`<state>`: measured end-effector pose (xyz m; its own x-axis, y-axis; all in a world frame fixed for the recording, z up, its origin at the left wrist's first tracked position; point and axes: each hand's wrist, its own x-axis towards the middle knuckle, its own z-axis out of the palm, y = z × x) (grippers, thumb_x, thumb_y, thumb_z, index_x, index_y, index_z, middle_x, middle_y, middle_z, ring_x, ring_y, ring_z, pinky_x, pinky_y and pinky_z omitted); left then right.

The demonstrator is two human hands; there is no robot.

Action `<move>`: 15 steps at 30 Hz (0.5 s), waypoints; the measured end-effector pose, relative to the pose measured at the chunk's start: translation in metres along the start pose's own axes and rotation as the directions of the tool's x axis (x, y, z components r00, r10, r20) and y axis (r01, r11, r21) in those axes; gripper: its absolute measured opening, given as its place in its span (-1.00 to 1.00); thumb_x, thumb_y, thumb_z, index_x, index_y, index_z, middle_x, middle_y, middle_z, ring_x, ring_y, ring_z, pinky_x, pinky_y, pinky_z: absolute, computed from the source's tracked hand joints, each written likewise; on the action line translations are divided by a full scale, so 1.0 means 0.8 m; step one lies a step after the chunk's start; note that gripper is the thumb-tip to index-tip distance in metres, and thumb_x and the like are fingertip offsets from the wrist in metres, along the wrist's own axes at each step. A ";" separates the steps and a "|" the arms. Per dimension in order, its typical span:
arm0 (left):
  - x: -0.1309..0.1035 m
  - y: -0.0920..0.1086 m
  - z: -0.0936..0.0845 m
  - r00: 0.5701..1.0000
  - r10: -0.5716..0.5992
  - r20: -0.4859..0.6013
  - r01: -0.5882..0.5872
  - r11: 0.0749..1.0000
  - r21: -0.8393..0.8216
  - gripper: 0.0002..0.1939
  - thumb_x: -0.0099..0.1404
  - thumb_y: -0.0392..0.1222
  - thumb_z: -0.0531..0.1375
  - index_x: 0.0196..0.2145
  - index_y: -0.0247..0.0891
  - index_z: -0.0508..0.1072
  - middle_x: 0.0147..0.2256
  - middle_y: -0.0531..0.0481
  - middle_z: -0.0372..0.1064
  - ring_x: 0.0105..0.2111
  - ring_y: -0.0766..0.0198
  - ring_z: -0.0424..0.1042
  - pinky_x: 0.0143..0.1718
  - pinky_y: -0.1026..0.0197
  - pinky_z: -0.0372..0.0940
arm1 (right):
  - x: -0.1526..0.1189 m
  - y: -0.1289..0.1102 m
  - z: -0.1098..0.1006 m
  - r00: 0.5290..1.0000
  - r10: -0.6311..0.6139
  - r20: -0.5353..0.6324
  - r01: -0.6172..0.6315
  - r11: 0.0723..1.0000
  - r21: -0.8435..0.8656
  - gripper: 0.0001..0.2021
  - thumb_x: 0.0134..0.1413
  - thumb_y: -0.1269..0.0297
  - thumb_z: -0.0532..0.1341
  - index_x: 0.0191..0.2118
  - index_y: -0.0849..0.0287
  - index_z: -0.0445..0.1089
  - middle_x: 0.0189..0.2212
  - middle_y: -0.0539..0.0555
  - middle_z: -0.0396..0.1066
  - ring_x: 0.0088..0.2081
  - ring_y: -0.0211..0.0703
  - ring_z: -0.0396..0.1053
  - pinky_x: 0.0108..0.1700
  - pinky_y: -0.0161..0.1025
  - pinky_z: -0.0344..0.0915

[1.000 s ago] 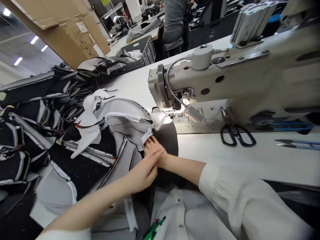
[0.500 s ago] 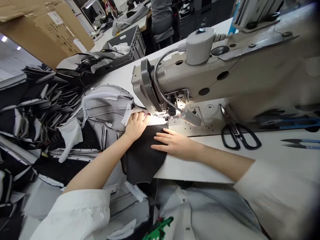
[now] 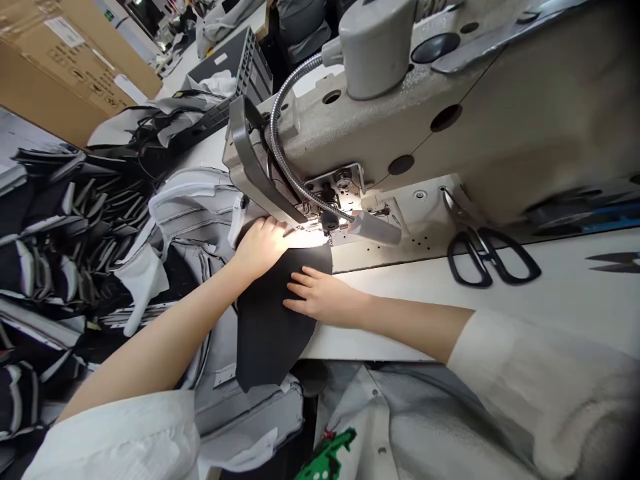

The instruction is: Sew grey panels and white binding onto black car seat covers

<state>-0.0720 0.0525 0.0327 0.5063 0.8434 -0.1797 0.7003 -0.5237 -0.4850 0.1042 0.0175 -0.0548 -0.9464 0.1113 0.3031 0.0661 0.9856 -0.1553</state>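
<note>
My left hand is closed on the upper edge of a black fabric piece, just left of the sewing machine's needle area; its fingertips are partly hidden. My right hand lies on the same piece with fingers spread, below the presser foot. The lit upper edge of the fabric runs under the foot of the sewing machine. A grey sewn piece with white edging lies bunched left of my left hand. The black piece hangs over the table's front edge.
Black-handled scissors lie on the table at right, with thread snips beyond. A lamp on a bent metal hose hangs beside the needle. Stacked dark fabric pieces fill the left. Behind stand a grey crate and a cardboard box.
The view has shifted closer to the machine. The black fabric has moved slightly under the foot, its upper right corner now rounded into view. Both hands remain on it.
</note>
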 end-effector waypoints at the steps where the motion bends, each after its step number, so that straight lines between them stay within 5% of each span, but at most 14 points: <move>1: 0.000 0.001 0.001 1.000 0.011 0.003 -0.011 1.000 -0.012 -0.58 0.34 -0.35 -0.05 0.11 -0.18 0.31 -0.15 -0.20 0.39 -0.12 0.01 0.33 -0.17 0.04 0.20 | -0.003 0.000 0.000 0.999 -0.051 0.002 0.051 0.999 0.007 -0.66 0.24 0.47 0.00 0.06 0.23 0.34 0.03 0.27 0.32 0.10 0.04 0.24 0.14 -0.01 0.10; 5: 0.000 0.006 0.005 0.997 0.076 -0.017 -0.077 0.994 -0.072 -0.53 0.34 -0.35 -0.02 0.17 -0.12 0.24 0.01 -0.14 0.34 -0.05 0.05 0.32 -0.10 0.06 0.23 | -0.034 0.002 -0.011 0.983 -0.184 0.019 0.181 0.980 0.079 -0.67 0.17 0.52 0.04 0.02 0.21 0.37 0.03 0.18 0.34 0.11 -0.03 0.22 0.17 -0.06 0.08; 10: 0.005 0.022 0.001 0.988 0.152 -0.022 -0.153 0.983 -0.102 -0.52 0.35 -0.35 -0.04 0.19 -0.08 0.21 0.17 0.01 0.19 0.01 0.07 0.30 -0.06 0.07 0.28 | -0.057 -0.003 -0.019 0.999 -0.040 0.036 0.036 0.995 0.098 -0.49 0.01 0.37 0.20 0.14 0.22 0.26 0.15 0.24 0.19 0.20 0.20 0.05 0.21 0.18 -0.07; 15: 0.011 0.035 -0.010 0.991 0.131 0.018 -0.126 0.977 -0.171 -0.52 0.34 -0.40 -0.03 0.18 -0.15 0.22 0.18 -0.05 0.17 0.13 0.10 0.21 0.02 0.10 0.27 | -0.052 -0.008 -0.017 1.000 -0.011 -0.001 0.012 0.999 0.036 -0.57 0.09 0.43 0.14 0.11 0.28 0.30 0.11 0.31 0.22 0.18 0.21 0.11 0.17 0.15 0.01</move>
<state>-0.0440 0.0441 0.0241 0.5845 0.7694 -0.2575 0.7065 -0.6387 -0.3048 0.1475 0.0081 -0.0540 -0.9469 0.1000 0.3055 0.0437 0.9816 -0.1859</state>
